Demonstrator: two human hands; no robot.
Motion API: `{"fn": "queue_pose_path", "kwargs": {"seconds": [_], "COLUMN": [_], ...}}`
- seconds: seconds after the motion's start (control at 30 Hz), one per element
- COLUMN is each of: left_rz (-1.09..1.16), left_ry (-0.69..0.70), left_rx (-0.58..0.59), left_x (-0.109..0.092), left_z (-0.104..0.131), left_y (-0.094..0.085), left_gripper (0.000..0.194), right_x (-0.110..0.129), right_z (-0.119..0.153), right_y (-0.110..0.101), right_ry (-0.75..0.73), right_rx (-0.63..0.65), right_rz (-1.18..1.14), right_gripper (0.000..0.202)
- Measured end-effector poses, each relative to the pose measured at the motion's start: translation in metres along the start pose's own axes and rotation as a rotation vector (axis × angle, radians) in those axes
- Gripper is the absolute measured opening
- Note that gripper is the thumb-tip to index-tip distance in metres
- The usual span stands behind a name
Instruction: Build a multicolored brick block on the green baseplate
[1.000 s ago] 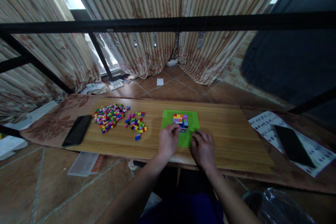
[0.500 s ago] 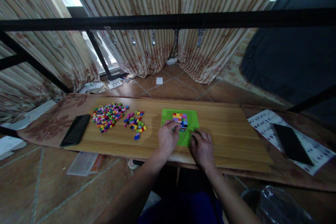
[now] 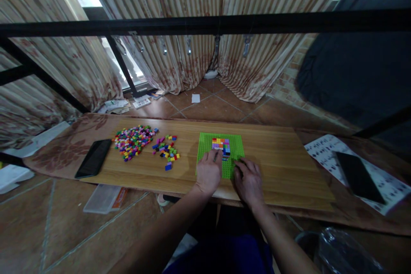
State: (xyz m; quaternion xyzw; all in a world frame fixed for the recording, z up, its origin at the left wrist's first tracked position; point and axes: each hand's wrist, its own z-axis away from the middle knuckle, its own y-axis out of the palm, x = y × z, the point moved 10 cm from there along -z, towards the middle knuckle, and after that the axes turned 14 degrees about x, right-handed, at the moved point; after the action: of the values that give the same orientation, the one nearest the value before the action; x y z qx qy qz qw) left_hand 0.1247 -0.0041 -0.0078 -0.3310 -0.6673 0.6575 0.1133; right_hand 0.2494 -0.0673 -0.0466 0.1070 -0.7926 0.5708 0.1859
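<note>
A green studded baseplate [image 3: 204, 140] lies on the wooden board, bearing a low block of multicoloured building bricks [image 3: 221, 141]. My left hand [image 3: 209, 172] reaches over the near left side of this block. Its fingers are held together and bent down, fingertips on the bricks; a small pale piece shows by them, its kind unclear. My right hand [image 3: 248, 180] rests at the baseplate's right edge, fingers loosely curved and slightly apart, fingertips touching the plate. Nothing shows in its grasp.
To the left lie a large heap of small bricks [image 3: 133, 142] and a smaller scatter [image 3: 167, 150]. A black phone [image 3: 93, 158] lies beside the heap. At the right a dark tablet-like slab [image 3: 359, 177] covers part of a printed sheet [image 3: 324, 147]. A black rail [image 3: 180, 25] crosses above.
My left hand has moved slightly right and forward, its fingers going from a pinch beside the block to pressing over its near part. My right hand has stayed in place.
</note>
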Motion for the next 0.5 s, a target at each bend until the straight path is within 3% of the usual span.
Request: {"fn": "queue_pose_path", "kwargs": {"seconds": [0.2, 0.5], "left_rz": [-0.163, -0.313], "left_ry": [0.067, 0.111], "left_rx": [0.090, 0.120], "left_x": [-0.017, -0.032], "left_z": [0.001, -0.008], "left_y": [0.001, 0.004], "left_gripper": [0.040, 0.034], "right_x": [-0.001, 0.000], "right_z": [0.000, 0.001], "right_y": [0.002, 0.003], "right_ry": [-0.008, -0.016], "right_rx": [0.006, 0.006], "right_rz": [0.024, 0.067], "right_gripper": [0.031, 0.030]}}
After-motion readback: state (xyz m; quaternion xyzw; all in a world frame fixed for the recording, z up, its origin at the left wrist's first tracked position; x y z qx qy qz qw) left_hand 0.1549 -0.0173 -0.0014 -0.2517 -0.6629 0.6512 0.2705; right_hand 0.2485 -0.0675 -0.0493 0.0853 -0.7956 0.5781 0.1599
